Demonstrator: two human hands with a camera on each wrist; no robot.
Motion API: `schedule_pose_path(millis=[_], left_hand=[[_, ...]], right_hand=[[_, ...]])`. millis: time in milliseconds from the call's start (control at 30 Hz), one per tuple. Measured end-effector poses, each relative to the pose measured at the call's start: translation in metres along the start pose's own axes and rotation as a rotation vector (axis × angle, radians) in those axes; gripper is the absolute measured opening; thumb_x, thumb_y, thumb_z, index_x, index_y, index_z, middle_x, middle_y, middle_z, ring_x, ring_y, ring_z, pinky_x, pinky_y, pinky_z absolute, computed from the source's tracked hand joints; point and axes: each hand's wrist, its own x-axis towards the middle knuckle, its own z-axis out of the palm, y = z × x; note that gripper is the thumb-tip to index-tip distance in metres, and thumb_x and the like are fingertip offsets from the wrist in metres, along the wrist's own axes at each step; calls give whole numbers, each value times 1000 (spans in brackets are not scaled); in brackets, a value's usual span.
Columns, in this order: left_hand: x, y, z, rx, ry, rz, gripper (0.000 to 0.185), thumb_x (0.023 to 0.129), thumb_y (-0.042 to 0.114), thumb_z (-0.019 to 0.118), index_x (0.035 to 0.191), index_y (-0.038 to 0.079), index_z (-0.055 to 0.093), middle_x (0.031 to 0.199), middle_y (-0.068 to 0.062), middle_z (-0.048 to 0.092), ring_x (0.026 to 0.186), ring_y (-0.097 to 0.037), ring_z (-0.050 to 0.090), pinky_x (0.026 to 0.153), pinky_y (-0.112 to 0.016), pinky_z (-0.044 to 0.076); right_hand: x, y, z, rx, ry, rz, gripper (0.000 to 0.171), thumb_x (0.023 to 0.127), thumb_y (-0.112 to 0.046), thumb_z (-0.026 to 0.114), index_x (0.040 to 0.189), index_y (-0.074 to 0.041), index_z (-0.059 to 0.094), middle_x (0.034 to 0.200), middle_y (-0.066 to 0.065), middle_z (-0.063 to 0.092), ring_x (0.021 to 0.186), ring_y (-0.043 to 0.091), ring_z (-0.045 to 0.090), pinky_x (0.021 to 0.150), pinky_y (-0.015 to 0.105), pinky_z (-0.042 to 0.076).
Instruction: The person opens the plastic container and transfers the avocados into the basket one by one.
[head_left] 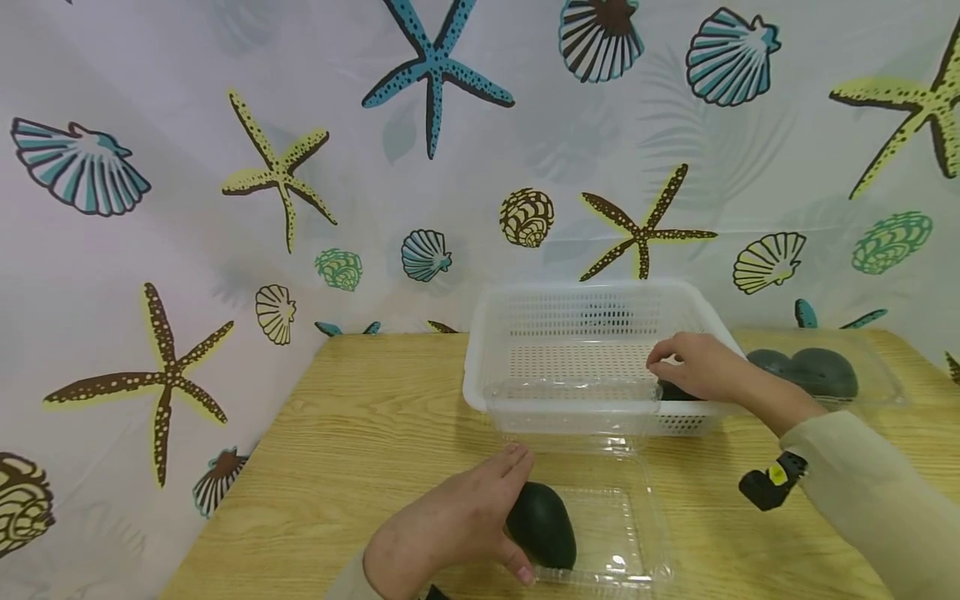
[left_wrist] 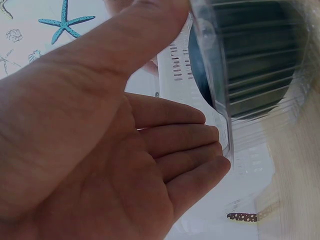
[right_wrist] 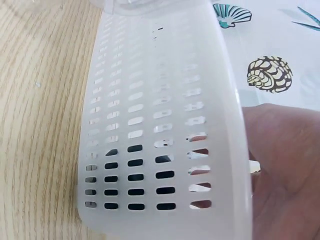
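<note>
My left hand [head_left: 465,517] lies at the left side of a dark green avocado [head_left: 542,525] that sits in an open clear plastic container [head_left: 611,533] at the table's near edge. In the left wrist view, the left hand [left_wrist: 150,155] has nearly straight fingers and an empty palm. Its thumb touches the clear container [left_wrist: 220,105], and the avocado [left_wrist: 260,55] shows through the ribbed plastic. My right hand [head_left: 697,367] reaches into the front right corner of a white perforated basket [head_left: 585,296], fingers curled over another dark avocado [head_left: 675,390]. The basket wall [right_wrist: 165,125] hides most of the right hand [right_wrist: 285,170].
A second clear container [head_left: 877,367] with two dark avocados [head_left: 806,371] stands right of the basket. The wooden table [head_left: 360,417] is bare at the left. A curtain printed with shells and starfish [head_left: 435,75] hangs close behind and at the left.
</note>
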Motion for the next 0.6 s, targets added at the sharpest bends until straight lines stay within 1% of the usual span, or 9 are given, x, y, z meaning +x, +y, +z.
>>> schedule_pose_path(millis=[167,233,400,600], left_hand=[[0,0,0,-9,-7,0,122,60,55,84,155,3,27,162,-13,28,150,-23,29,119,-35,34],[1,0,0,-11,-13,-1,123,60,55,84,155,3,26,163,-13,27,151,-23,28,119,-36,33],[1,0,0,-18,-24,-11,123,60,56,83,156,3,26,163,-12,25,151,-23,27,120,-37,32],[1,0,-2,-17,-19,-5,122,61,55,83,155,3,26,163,-13,26,151,-23,27,120,-36,33]], right_hand=[[-12,-6,-4,20,92,0,23,99,-18,57,109,-3,72,111,18,68,103,36,61,84,55,52],[-17,-8,-5,43,117,3,23,99,-18,56,111,-4,71,115,18,67,107,38,60,87,56,52],[-29,-11,-8,88,158,6,25,101,-21,54,114,-5,69,121,19,64,114,40,58,91,58,51],[-40,-19,-9,85,206,3,23,101,-21,55,110,-7,70,119,14,65,111,37,59,89,57,52]])
